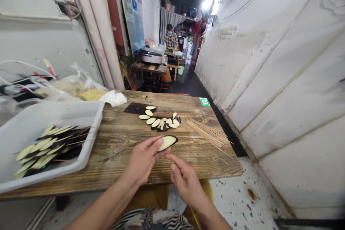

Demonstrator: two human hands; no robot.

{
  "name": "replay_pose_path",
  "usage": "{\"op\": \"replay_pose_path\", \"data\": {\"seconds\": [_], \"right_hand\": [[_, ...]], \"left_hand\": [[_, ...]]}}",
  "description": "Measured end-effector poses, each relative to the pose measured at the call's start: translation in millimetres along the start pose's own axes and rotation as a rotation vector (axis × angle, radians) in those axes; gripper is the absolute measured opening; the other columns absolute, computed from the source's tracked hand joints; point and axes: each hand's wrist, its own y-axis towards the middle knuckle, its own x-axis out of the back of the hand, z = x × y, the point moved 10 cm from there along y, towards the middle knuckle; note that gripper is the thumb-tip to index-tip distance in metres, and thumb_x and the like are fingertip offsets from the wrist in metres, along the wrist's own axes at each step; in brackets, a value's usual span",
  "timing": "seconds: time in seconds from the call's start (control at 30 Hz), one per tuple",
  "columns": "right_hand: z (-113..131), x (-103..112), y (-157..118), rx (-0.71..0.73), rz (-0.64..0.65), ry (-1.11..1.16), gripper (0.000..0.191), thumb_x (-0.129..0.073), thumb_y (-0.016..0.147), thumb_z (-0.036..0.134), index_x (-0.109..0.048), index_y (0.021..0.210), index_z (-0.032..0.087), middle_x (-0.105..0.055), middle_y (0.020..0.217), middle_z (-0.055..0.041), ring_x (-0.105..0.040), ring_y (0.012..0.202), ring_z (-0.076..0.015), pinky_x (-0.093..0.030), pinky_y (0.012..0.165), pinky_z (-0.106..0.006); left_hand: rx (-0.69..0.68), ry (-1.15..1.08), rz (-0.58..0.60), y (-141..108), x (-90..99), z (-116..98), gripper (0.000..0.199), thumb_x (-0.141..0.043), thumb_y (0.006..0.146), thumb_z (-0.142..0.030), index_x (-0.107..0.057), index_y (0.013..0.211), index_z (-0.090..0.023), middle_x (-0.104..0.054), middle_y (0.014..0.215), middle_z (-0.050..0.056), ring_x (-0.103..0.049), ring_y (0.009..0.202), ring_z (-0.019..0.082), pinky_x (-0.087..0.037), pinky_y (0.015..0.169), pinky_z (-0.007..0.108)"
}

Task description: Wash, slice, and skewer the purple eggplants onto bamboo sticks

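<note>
My left hand (145,156) pinches an eggplant slice (167,142), pale cut face up with dark skin along its edge. Closed around a thin wooden skewer (168,153) is my right hand (185,179); the skewer's upper end meets the slice's lower edge, and its tip is hidden. Behind my hands lie several loose eggplant slices (155,123) beside a cleaver (138,109) with a dark blade and brown handle. A fanned bundle of bare skewers (206,132) rests right of them. Skewered eggplant slices (44,147) are piled in the white tub (93,129) at left.
The wooden table (115,143) ends at right before a narrow floor strip and a white wall. Plastic bags (72,84) and a crumpled white tissue (113,98) sit behind the tub. Farther back, a person (171,39) works at another table.
</note>
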Motion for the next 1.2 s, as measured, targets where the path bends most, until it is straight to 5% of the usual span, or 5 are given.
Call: {"op": "replay_pose_path", "data": {"seconds": [0.23, 0.43, 0.63, 0.77, 1.2], "right_hand": [[-3, -2, -5, -0.003, 0.011, 0.03, 0.042, -0.034, 0.096, 0.039, -0.048, 0.13, 0.018, -0.038, 0.061, 0.0043, -0.034, 0.052, -0.0096, -0.031, 0.048, -0.021], [-29, -11, -3, -0.284, 0.032, 0.537, 0.051, -0.048, 0.088, 0.049, -0.051, 0.126, 0.015, -0.026, 0.046, 0.013, -0.015, 0.032, -0.0041, -0.021, 0.032, -0.016], [0, 12, -2, 0.082, -0.118, -0.161, 0.036, -0.042, 0.092, 0.029, -0.059, 0.122, 0.018, -0.062, 0.069, -0.0034, -0.053, 0.056, -0.0129, -0.046, 0.057, -0.025], [15, 9, -10, 0.244, -0.1, -0.556, 0.048, -0.038, 0.088, 0.013, -0.046, 0.135, 0.016, -0.067, 0.076, -0.008, -0.059, 0.057, -0.0171, -0.048, 0.059, -0.028], [9, 24, -2, 0.174, -0.122, -0.162, 0.038, -0.043, 0.091, 0.017, -0.058, 0.125, 0.023, -0.069, 0.106, -0.0065, -0.066, 0.092, -0.0185, -0.051, 0.082, -0.032]], "left_hand": [[-0.015, 0.033, -0.056, 1, 4.4, 5, 0.035, -0.08, 0.056, -0.028, -0.07, 0.084, -0.009, -0.071, 0.091, 0.011, -0.066, 0.078, 0.02, -0.056, 0.074, 0.033], [-0.053, -0.002, -0.06, 10, 6.3, -1, 0.028, -0.078, 0.06, -0.026, -0.07, 0.081, -0.01, -0.071, 0.087, 0.009, -0.066, 0.078, 0.019, -0.056, 0.079, 0.035], [-0.056, -0.044, -0.09, 10, 11.1, -1, 0.026, -0.078, 0.06, -0.024, -0.069, 0.08, -0.01, -0.071, 0.086, 0.008, -0.066, 0.079, 0.018, -0.057, 0.077, 0.033], [-0.049, -0.042, -0.083, 11, 11.3, 0, 0.027, -0.077, 0.062, -0.026, -0.069, 0.082, -0.009, -0.071, 0.088, 0.009, -0.066, 0.078, 0.018, -0.056, 0.08, 0.035], [-0.06, -0.027, -0.011, 0, -2.6, -5, 0.037, -0.08, 0.057, -0.033, -0.071, 0.084, -0.01, -0.072, 0.089, 0.01, -0.067, 0.077, 0.02, -0.055, 0.079, 0.035]]}}
